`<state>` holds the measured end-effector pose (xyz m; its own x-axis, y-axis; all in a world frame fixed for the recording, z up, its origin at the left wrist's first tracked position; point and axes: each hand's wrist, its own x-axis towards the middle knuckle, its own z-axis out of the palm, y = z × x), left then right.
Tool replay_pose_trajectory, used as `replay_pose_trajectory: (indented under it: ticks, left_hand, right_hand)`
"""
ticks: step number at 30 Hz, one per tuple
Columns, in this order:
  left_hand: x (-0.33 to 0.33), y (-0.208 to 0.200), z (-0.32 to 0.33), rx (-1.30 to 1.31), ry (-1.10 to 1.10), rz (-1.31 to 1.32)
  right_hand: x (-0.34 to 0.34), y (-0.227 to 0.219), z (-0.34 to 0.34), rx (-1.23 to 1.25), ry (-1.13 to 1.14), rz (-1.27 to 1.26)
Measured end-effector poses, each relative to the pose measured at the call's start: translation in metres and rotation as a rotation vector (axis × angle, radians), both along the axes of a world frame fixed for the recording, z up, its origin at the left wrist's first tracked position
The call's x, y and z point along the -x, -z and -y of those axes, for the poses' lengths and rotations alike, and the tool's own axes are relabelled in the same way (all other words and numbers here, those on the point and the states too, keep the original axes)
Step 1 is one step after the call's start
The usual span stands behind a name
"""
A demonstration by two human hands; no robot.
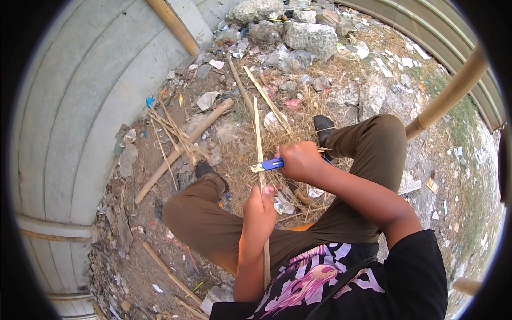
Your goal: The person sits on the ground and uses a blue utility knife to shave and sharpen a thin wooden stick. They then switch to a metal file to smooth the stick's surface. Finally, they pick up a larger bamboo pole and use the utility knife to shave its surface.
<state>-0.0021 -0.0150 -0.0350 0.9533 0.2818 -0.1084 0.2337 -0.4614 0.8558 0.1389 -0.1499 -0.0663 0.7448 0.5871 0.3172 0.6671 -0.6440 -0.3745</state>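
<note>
Between my knees runs a long, thin bamboo strip [258,130], pointing away from me with its near end along my left forearm. My left hand [260,206] is closed round the strip below its middle. In my right hand [302,162] is a blue utility knife [272,164], gripped by its handle. The knife's front end lies across the strip just beyond my left hand. A pale curl of shaved bamboo [256,168] sits at that crossing, hiding most of the blade.
Several split strips [173,133] and a thick bamboo pole [184,149] lie at the left. Another split piece [268,100] rests ahead. Rocks [311,40] and litter are at the back. A concrete wall [80,106] stands left; a slanting bamboo post [448,96] rises right.
</note>
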Motion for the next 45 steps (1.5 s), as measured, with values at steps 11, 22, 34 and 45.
replay_pose_trajectory:
  ticks: [11, 22, 34, 45]
  left_hand:
    - [0.002, -0.004, 0.003, -0.044, -0.047, -0.029]
    - [0.014, -0.008, 0.025, -0.028, 0.089, -0.018]
    - [0.006, 0.015, 0.0, -0.019, -0.034, -0.006]
    - [0.006, 0.02, 0.0, -0.237, -0.037, -0.013]
  right_hand:
    - [-0.022, 0.007, -0.008, 0.031, 0.061, -0.01]
    - [-0.116, -0.018, 0.054, -0.099, 0.781, -0.404]
    - [0.01, 0.0, 0.003, 0.124, -0.027, -0.136]
    - [-0.009, 0.01, -0.006, 0.144, 0.042, -0.051]
